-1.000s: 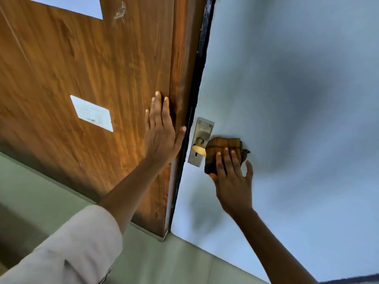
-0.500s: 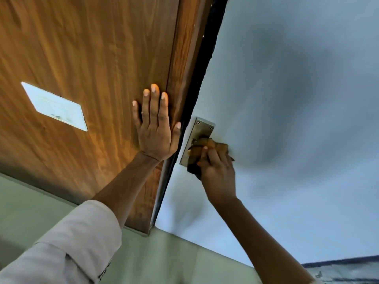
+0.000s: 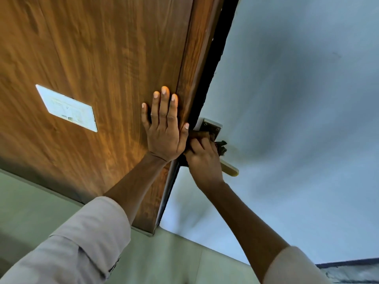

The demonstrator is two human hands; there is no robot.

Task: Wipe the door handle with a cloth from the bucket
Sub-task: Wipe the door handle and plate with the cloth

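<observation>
**Cloth held on door handle, left hand braced on wood panel**

Sleeves come first in the near field: a pale left sleeve (image 3: 67,251) fills the lower left of the frame, and a pale right sleeve (image 3: 291,267) enters at the lower right. Both forearms run up toward the frame centre.

Left hand (image 3: 165,132) lies flat on the wooden door panel (image 3: 92,58), fingers extended and slightly spread, thumb at the panel's right edge. It holds nothing.

Right hand (image 3: 203,158) sits just right of the left hand, touching or nearly touching it at the thumb side. Its grip is curled closed around a brown cloth (image 3: 200,134), which is bunched over the door handle (image 3: 230,169). A dark frayed part of the cloth shows at the right of the knuckles. The lever's pale free end protrudes to the lower right of the hand; the rest of the lever is hidden.

Metal backplate (image 3: 211,126) with visible screws stands directly above the cloth, mounted on the grey-blue door face (image 3: 287,99) that fills the right half of the frame.

White rectangular label (image 3: 66,107) is fixed on the wooden panel at centre left. A pale green surface (image 3: 30,201) borders the lower left.
</observation>
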